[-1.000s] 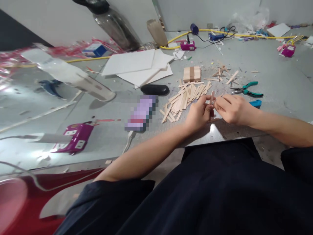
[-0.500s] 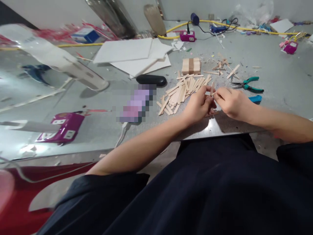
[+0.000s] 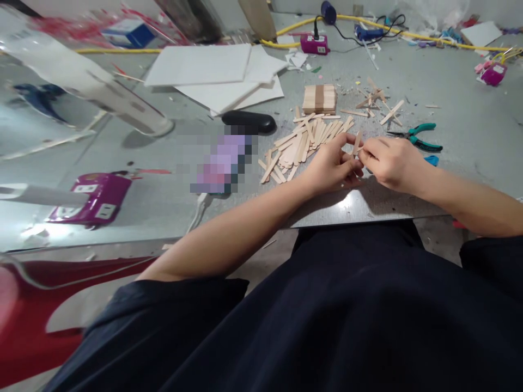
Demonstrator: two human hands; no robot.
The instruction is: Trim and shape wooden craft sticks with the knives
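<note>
Close together near the table's front edge, my left hand [image 3: 337, 163] and my right hand [image 3: 388, 159] both have their fingers closed on wooden craft sticks. One craft stick [image 3: 357, 142] points up between the hands; another seems to cross it, partly hidden by my fingers. Just beyond my left hand lies a loose pile of craft sticks [image 3: 302, 142]. A banded bundle of craft sticks [image 3: 320, 99] sits behind the pile. Small crossed stick pieces [image 3: 371, 98] lie to the bundle's right. Green-handled pliers [image 3: 420, 137] rest beyond my right hand, and a blue object [image 3: 432, 160] is partly covered by it.
To the left are a blurred phone [image 3: 224, 163] on a white cable, a black case [image 3: 250, 122], white boards [image 3: 200, 65], a white lamp [image 3: 93, 81] and a purple power socket [image 3: 96, 198]. A yellow cable [image 3: 286, 30] runs along the back. A red stool [image 3: 36, 316] stands lower left.
The view has shifted slightly, so the table things sit a little higher in it. My hands stay together at the craft sticks, and the upright stick now leans more to the right.
</note>
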